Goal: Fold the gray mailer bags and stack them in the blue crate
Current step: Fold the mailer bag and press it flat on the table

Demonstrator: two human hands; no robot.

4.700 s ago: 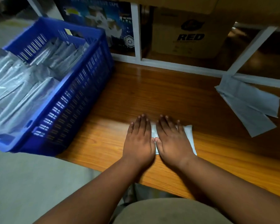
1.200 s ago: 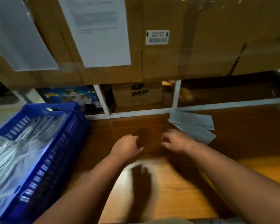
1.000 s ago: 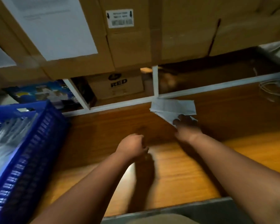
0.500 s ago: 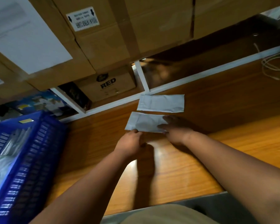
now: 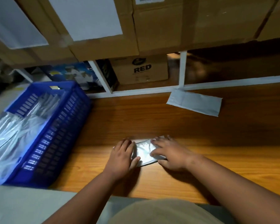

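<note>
A gray mailer bag [image 5: 144, 152] lies on the wooden table [image 5: 152, 120] near its front edge, shiny under the light. My left hand [image 5: 122, 155] rests on its left end, thumb against the bag's near edge. My right hand [image 5: 170, 153] lies flat on its right end, fingers spread. A second gray mailer bag [image 5: 195, 102] lies flat at the back of the table. The blue crate [image 5: 55, 131] stands at the left, holding several folded gray bags [image 5: 14, 135].
Cardboard boxes [image 5: 152, 26] overhang the back of the table, above a white shelf frame [image 5: 183, 70] with a box marked RED [image 5: 141, 70]. The table's front edge runs just before my lap.
Both hands drew one mailer bag from the back of the table toward the front edge and now lie on it. The other bag stayed at the back. The camera tilted down.
</note>
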